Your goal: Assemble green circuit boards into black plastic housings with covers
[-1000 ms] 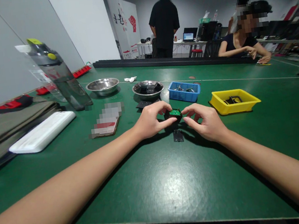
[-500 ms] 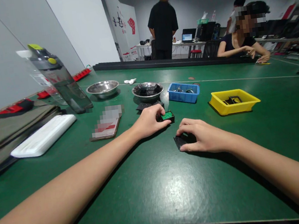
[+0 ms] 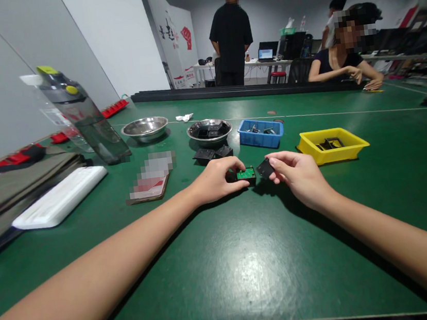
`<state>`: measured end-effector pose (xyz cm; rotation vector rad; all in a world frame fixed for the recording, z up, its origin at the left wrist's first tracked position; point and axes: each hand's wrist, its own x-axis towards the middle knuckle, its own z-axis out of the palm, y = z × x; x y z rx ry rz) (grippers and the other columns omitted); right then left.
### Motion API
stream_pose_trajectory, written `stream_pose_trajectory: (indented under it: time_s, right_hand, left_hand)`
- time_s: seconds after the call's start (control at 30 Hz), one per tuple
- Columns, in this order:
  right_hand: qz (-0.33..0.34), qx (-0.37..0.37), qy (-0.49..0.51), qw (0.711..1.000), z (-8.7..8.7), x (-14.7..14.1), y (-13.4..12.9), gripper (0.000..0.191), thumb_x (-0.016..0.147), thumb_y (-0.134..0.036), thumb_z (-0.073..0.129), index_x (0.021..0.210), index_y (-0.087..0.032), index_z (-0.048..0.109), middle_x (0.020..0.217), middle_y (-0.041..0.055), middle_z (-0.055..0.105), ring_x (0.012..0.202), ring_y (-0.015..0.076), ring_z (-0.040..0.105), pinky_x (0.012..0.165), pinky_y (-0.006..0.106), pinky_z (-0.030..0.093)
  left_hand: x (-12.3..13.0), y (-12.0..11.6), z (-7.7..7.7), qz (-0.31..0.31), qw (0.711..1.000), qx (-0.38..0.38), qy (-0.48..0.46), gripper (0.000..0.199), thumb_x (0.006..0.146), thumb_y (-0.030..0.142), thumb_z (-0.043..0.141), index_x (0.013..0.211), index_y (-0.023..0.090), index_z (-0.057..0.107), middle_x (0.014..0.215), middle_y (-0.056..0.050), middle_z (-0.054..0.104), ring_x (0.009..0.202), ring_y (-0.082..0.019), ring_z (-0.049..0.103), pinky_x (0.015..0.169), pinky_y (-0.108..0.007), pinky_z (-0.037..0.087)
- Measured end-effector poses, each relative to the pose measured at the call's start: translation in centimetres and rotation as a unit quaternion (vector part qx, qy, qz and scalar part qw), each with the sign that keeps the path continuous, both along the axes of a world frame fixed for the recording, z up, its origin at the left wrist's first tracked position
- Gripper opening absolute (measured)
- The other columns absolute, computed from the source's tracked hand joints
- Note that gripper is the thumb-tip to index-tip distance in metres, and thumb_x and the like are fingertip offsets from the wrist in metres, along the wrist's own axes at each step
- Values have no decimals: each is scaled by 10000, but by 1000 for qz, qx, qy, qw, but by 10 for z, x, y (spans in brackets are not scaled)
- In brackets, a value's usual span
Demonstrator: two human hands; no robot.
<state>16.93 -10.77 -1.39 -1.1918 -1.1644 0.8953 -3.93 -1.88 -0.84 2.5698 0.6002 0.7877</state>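
Note:
Between thumb and fingers, my left hand (image 3: 221, 179) grips a small black plastic case (image 3: 252, 180) resting on the table. A green circuit board (image 3: 244, 173) lies inside the case, facing up. Just to the right, my right hand (image 3: 295, 173) pinches a flat black plastic cover (image 3: 265, 168) and holds it tilted above the table, apart from the case. Behind my left hand sit black plastic cases (image 3: 205, 155), partly hidden by the fingers.
Farther back stand a steel bowl (image 3: 211, 139) of black parts, another steel bowl (image 3: 146, 136), a blue bin (image 3: 261, 141) with metal pieces and a yellow bin (image 3: 333, 154) with black frames. Leftward are a phone (image 3: 153, 177), a white bar (image 3: 60, 197) and a bottle (image 3: 96, 125). Another person sits across.
My right hand has lifted the black cover off the table, turned it and brought it up close to the case. My left hand has shifted slightly right and nearer with the case.

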Motion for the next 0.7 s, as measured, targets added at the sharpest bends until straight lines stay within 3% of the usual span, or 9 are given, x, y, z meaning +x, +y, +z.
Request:
stream_pose_trajectory:
  time_s: [0.1, 0.27, 0.37, 0.53, 0.7]
  right_hand:
    - [2, -33, 108, 994, -1, -2, 1, 389, 664, -328, 832, 984, -159, 689, 707, 11, 706, 599, 137, 674, 543, 248, 535]
    - [0, -56, 159, 986, 7, -9, -4, 389, 636, -221, 810, 999, -169, 680, 709, -1, 712, 646, 150, 729, 555, 223, 559]
    - [10, -55, 146, 988, 8, -11, -6, 375, 651, -236, 815, 999, -170, 692, 746, 10, 723, 658, 156, 735, 553, 229, 565]
    - [27, -43, 132, 990, 5, -11, -7, 395, 648, -284, 843, 997, -167, 701, 779, 25, 736, 686, 168, 738, 580, 248, 567]
    - [63, 4, 20, 998, 3, -4, -7, 441, 666, -334, 848, 1051, -164, 716, 741, 3, 702, 651, 150, 672, 553, 259, 505]
  left_hand:
    - [3, -8, 0, -23, 1000, -6, 4, 251, 797, 324, 767, 955, 162, 657, 875, -20, 706, 774, -157, 658, 713, -267, 511]
    - [5, -15, 0, -19, 998, -14, -50, 418, 789, 363, 798, 1096, 156, 602, 953, -39, 715, 843, -167, 687, 752, -274, 543]
    - [4, -15, 1, -10, 996, 31, -80, 389, 852, 345, 742, 1164, 164, 596, 985, -48, 721, 861, -164, 691, 783, -284, 552]
    - [1, -12, 3, -28, 985, 150, -79, 255, 918, 326, 656, 1106, 154, 639, 957, -72, 721, 901, -187, 679, 818, -320, 543]
    - [0, -6, 3, -39, 983, 164, -70, 213, 903, 311, 657, 1046, 156, 636, 930, -70, 712, 865, -176, 662, 775, -299, 534]
